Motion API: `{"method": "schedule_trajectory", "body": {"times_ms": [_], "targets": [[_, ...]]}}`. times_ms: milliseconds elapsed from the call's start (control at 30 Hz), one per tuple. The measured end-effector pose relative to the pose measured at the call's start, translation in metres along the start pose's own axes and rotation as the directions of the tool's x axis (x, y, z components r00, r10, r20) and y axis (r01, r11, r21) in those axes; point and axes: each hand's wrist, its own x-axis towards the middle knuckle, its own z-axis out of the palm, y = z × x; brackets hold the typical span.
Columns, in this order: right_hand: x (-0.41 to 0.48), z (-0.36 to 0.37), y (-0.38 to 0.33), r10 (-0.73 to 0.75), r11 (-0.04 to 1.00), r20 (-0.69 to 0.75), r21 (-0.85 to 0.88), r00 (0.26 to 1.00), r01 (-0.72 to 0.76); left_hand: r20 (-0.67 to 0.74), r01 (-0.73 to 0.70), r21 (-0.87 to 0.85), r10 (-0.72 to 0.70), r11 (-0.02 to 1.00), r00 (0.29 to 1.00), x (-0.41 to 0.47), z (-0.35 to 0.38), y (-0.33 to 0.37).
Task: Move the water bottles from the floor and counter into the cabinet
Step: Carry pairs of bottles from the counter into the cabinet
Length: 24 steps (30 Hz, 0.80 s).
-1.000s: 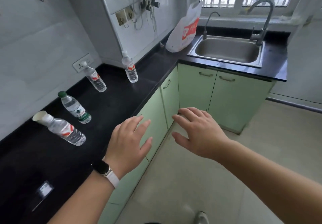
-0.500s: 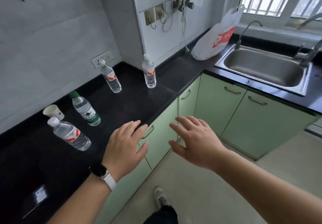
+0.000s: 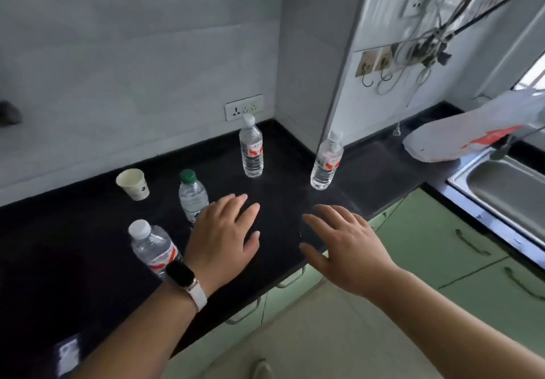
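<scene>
Both my hands hover flat over the dark tabletop (image 3: 280, 172), fingers spread wide, holding nothing. My left hand (image 3: 222, 238) is palm down with the watch (image 3: 184, 279) on its wrist; my right hand (image 3: 343, 245) is palm down too, near the front edge.

Four bottles stand upright on the tabletop, so each long axis runs straight up. The green-cap bottle (image 3: 191, 194) is just beyond my left fingertips, partly hidden behind them. The near bottle (image 3: 153, 248) stands just to the left of that wrist, right beside the watch. The back bottle (image 3: 251, 150) is farther off by the wall, below the socket (image 3: 243, 107). The right bottle (image 3: 326, 161) lies ahead of my right hand and a little left of it — that hand is clearly the nearer one to it.

I judge nothing is stowed yet. The green cabinet doors (image 3: 436, 248) below look shut, and I see no bottle on the floor from here. A cup (image 3: 132, 183) sits apart — not mine to move.
</scene>
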Motion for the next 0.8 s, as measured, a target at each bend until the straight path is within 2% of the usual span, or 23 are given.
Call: {"method": "schedule_trajectory", "body": {"times_ms": [233,367,500,633,800], "targets": [[0.084,0.022,-0.038,-0.175,0.984,0.023,0.037,0.984,0.174,-0.089,0.209,0.062,-0.204,0.976,0.975,-0.032,-0.026,-0.057],[0.116,0.042,-0.061,-0.207,0.971,0.105,0.144,0.973,0.191,-0.116,0.374,0.078,-0.365,0.924,0.924,-0.06,-0.032,-0.081],[0.143,0.069,-0.068,-0.201,0.956,0.195,0.255,0.96,0.148,-0.117,0.567,-0.004,-0.563,0.824,0.818,-0.081,-0.025,-0.09],[0.166,0.091,-0.071,-0.217,0.941,0.283,0.317,0.934,0.122,-0.064,0.69,-0.113,-0.698,0.715,0.713,-0.09,-0.006,-0.087],[0.196,0.12,-0.072,-0.208,0.881,0.374,0.473,0.904,0.007,-0.006,0.815,-0.324,-0.862,0.481,0.506,-0.084,0.009,-0.078]]}}
